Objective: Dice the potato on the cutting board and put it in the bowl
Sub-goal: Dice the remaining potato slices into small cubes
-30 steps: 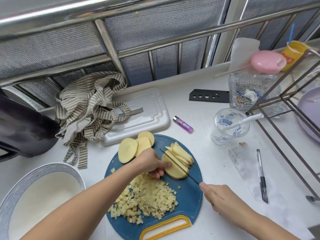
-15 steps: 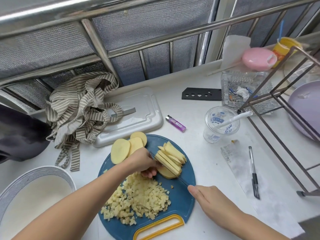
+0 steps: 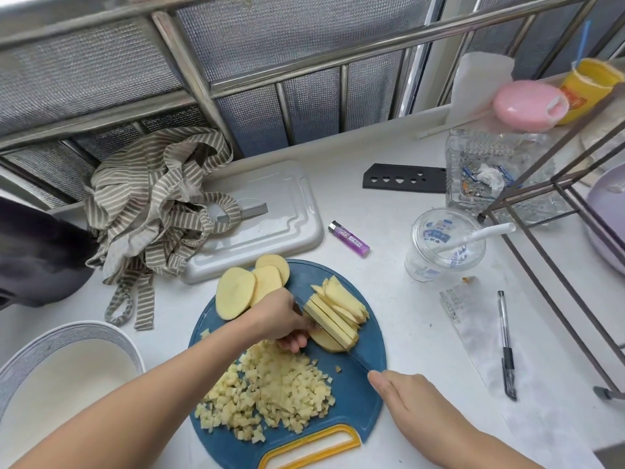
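The right hand (image 3: pixel 406 397) grips the knife (image 3: pixel 333 336), its thin blade down in the potato stack (image 3: pixel 329 343); more cut strips lean at 2 o'clock than a second ago. The left hand (image 3: pixel 284 319) curls onto the stack's 9 o'clock end. On the round blue cutting board (image 3: pixel 368 394), three flat oval slices (image 3: pixel 236 292) lie at 11 o'clock and one pile of small cubes (image 3: pixel 270 390) at 7. The white bowl (image 3: pixel 67 333) sits beyond at 9.

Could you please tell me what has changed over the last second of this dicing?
The right hand, gripping the knife, has brought the blade down into the stacked slices, closer to the left hand that holds them; another strip looks cut. The diced pile, three round slices, cutting board and bowl are as before.
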